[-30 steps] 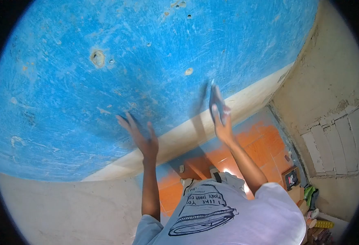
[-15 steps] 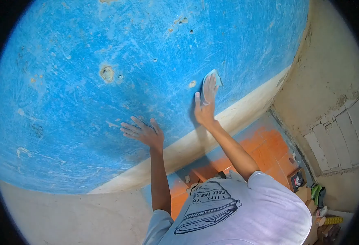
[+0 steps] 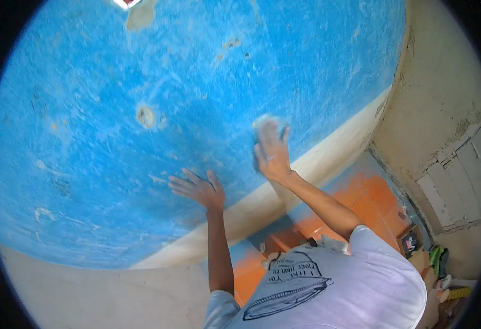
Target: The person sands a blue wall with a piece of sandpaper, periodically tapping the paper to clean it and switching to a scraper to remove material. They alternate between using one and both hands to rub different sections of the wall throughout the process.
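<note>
- Two risks for pale sheet (image 3: 262, 119), grasped flat under right grip (image 3: 274, 156) against blue wall (image 3: 207, 126): slipping and snagging.
- Could slide free if pressed unevenly; straight fingers, no visible wrap round the edges. Too blurred to check sheet outline.
- Could catch or tear on rough spots, e.g. ringed pit (image 3: 145, 117) well to the left, small hole (image 3: 247, 55) above.
- Could scrape fingertips on wall if overreaching past sheet edge.
- Holding nothing in left grip (image 3: 201, 191): released, fingers spread, palm toward wall. Cannot tell whether touching.
- Scratched, patchy blue over most of wall; off-white band (image 3: 328, 148) along bottom.
- Below: orange floor (image 3: 355, 203), dulled near wall. To the right: grey side wall (image 3: 443, 71) with block patch (image 3: 454, 192), plus green cloth (image 3: 437, 259) among clutter.
</note>
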{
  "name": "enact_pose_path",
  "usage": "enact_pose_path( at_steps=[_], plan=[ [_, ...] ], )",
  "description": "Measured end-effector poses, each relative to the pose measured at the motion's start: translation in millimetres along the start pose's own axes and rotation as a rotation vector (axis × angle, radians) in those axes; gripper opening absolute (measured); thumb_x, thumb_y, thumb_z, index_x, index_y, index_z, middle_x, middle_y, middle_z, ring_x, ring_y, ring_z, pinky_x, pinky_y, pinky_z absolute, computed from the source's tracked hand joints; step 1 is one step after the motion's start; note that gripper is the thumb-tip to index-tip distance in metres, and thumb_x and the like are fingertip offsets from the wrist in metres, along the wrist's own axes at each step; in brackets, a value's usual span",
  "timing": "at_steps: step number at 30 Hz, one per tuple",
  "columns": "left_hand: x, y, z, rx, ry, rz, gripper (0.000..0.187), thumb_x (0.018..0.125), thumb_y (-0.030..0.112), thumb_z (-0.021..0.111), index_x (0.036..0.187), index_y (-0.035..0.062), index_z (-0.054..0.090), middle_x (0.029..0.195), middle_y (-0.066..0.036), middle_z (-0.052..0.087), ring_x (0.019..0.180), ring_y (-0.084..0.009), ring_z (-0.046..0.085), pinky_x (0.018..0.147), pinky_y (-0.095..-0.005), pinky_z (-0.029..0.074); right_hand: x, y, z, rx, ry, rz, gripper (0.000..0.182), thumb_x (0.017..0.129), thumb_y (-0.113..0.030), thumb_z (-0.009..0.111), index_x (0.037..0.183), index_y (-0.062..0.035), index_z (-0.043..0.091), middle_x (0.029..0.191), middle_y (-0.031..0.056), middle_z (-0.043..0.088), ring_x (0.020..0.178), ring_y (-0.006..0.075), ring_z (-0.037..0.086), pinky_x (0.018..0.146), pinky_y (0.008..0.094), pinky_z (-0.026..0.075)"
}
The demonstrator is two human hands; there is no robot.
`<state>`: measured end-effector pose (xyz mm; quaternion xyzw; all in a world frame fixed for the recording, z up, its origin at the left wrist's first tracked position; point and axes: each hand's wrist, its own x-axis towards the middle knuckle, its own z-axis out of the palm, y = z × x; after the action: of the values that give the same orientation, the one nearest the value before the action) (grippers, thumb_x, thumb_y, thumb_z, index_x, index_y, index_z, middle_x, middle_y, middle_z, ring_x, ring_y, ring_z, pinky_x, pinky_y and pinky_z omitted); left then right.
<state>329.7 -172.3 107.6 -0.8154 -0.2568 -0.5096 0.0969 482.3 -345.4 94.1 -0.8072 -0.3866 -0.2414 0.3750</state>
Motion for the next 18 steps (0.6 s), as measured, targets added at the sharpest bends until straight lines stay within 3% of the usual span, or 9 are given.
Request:
enact_pose_path(
  at_steps=[3, 6, 9, 12, 15, 18],
  plan=[
    [-7, -4, 8, 0.042, 0.003, 0.009, 0.079, 0.106, 0.049, 0.038, 0.163, 0.0041, 0.008, 0.164, -0.035, -0.007, 0.15, -0.0586, -0.007, 0.115, -0.0725, -0.001, 5, -15, 10, 0.263, 0.275, 0.101, 0.065, 0.1, -0.025, 0.048, 0.158, -0.0041, 0.028, 0.163, 0.0285, 0.023, 0.15, 0.0473, 0.024, 0.114, 0.0762, 0.006],
    [-9, -6, 10, 0.075, 0.005, 0.026, 0.079, 0.106, 0.049, 0.039, 0.163, 0.0033, 0.008, 0.164, -0.036, -0.006, 0.149, -0.0597, -0.005, 0.116, -0.0716, 0.001, 4, -22, -36, 0.02, -0.485, -0.374, 0.065, 0.101, -0.027, 0.046, 0.162, -0.015, 0.026, 0.165, 0.0218, 0.024, 0.149, 0.046, 0.027, 0.109, 0.083, 0.007],
    [-10, -8, 3, 0.072, -0.023, 0.047, 0.078, 0.106, 0.048, 0.038, 0.163, 0.0035, 0.008, 0.164, -0.035, -0.006, 0.15, -0.0585, -0.005, 0.117, -0.0702, 0.001, 34, 2, -30, -0.099, 0.077, -0.139, 0.066, 0.101, -0.029, 0.048, 0.162, -0.0206, 0.025, 0.168, 0.0164, 0.02, 0.152, 0.0404, 0.024, 0.108, 0.0842, 0.007],
    [-10, -5, 0, 0.05, -0.023, 0.044, 0.076, 0.107, 0.047, 0.036, 0.163, 0.0042, 0.009, 0.165, -0.033, -0.006, 0.151, -0.0554, -0.006, 0.117, -0.0687, 0.001, 96, -16, -78, 0.054, 0.385, 0.061, 0.069, 0.099, -0.028, 0.052, 0.162, -0.0213, 0.026, 0.169, 0.0138, 0.017, 0.154, 0.0374, 0.02, 0.107, 0.0858, 0.007],
    [-9, -3, -3, 0.039, -0.024, 0.032, 0.075, 0.107, 0.047, 0.037, 0.163, 0.0036, 0.01, 0.165, -0.033, -0.006, 0.151, -0.0561, -0.006, 0.117, -0.0692, 0.001, 111, -43, -128, -0.177, -0.213, -0.54, 0.072, 0.096, -0.026, 0.055, 0.162, -0.0245, 0.026, 0.17, 0.0122, 0.017, 0.155, 0.0344, 0.02, 0.107, 0.0858, 0.007],
    [-8, -5, 0, 0.023, -0.024, 0.052, 0.076, 0.107, 0.046, 0.039, 0.163, 0.0029, 0.01, 0.165, -0.033, -0.006, 0.151, -0.0564, -0.006, 0.117, -0.0695, 0.002, 145, -29, -137, -0.288, 0.242, -0.325, 0.076, 0.093, -0.024, 0.058, 0.162, -0.0285, 0.025, 0.17, 0.0118, 0.017, 0.155, 0.0335, 0.02, 0.108, 0.0855, 0.008]
  ],
)
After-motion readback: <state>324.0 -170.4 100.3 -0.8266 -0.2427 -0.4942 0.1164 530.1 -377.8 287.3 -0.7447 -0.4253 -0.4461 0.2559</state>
